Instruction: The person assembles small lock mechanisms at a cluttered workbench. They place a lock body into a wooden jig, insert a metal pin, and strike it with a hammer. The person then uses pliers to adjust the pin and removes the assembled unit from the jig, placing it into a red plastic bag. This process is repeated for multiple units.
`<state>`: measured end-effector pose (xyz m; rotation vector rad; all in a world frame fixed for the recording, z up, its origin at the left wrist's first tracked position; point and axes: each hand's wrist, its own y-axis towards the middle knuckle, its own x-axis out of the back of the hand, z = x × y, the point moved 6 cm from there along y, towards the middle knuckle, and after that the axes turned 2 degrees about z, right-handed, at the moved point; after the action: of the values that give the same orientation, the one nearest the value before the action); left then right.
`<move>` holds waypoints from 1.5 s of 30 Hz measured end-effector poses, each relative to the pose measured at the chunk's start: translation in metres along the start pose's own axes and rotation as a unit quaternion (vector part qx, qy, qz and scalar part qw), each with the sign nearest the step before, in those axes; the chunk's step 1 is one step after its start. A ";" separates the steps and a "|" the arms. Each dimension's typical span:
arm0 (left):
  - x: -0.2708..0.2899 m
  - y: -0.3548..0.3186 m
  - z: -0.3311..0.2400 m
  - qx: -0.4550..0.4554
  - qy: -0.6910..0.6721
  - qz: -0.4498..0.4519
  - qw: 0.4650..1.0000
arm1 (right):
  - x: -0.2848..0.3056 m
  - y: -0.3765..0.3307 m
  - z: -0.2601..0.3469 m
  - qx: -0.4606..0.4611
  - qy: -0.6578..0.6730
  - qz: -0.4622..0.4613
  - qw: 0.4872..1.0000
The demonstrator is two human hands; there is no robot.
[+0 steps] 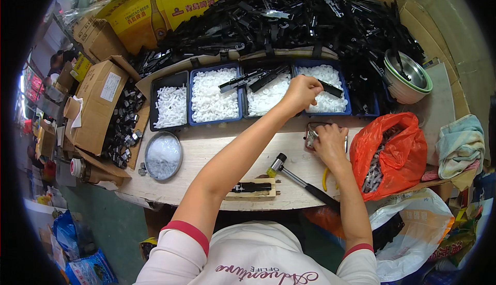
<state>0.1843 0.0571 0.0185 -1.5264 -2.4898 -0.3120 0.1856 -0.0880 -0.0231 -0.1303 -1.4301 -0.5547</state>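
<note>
My left hand (300, 93) reaches forward over the trays and pinches the end of a long black plastic strip (329, 88) lying across a blue tray of small white parts (330, 99). Nearer to me, my right hand (329, 143) rests on a small metal tin (312, 134) on the wooden bench, fingers curled into it. A small hammer (302, 180) with a black handle lies on the bench between my arms. Beside it, a black part (251, 187) sits on a small wooden block (253, 194).
A large heap of black plastic strips (299, 16) fills the back. Two more trays of white parts (213, 96) and a black tray (169, 104) stand left. A round lid (163, 156), cardboard boxes (95, 99), an orange bag (390, 153), stacked bowls (408, 76) and a folded towel (460, 145) surround the bench.
</note>
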 end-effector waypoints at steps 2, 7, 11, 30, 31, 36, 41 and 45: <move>0.009 -0.025 0.003 0.065 -0.194 0.032 0.978 | 0.008 -0.004 -0.005 -0.004 0.062 -0.022 0.998; 0.018 -0.119 0.035 0.162 -0.356 0.044 0.919 | 0.023 -0.009 0.000 -0.037 0.311 -0.046 0.948; 0.020 -0.186 0.045 0.196 -0.452 0.056 0.869 | 0.018 -0.022 0.037 -0.037 0.488 -0.008 0.872; 0.052 -0.262 0.046 0.140 -0.456 0.017 0.879 | 0.019 -0.041 0.135 0.017 0.614 0.108 0.781; 0.053 -0.262 0.045 0.140 -0.446 0.012 0.884 | 0.018 -0.042 0.135 0.021 0.610 0.103 0.785; 0.056 -0.265 0.044 0.150 -0.410 -0.026 0.899 | 0.020 -0.041 0.138 0.041 0.582 0.089 0.807; 0.057 -0.270 0.040 0.133 -0.346 -0.073 0.926 | 0.019 -0.042 0.138 0.031 0.554 0.095 0.827; 0.058 -0.269 0.037 0.046 -0.240 -0.109 0.963 | 0.012 -0.044 0.143 0.027 0.565 0.109 0.817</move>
<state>-0.0845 -0.0024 -0.0200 -1.4247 -3.0005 0.1668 0.0379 -0.0713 0.0001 0.0853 -0.2465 -0.2874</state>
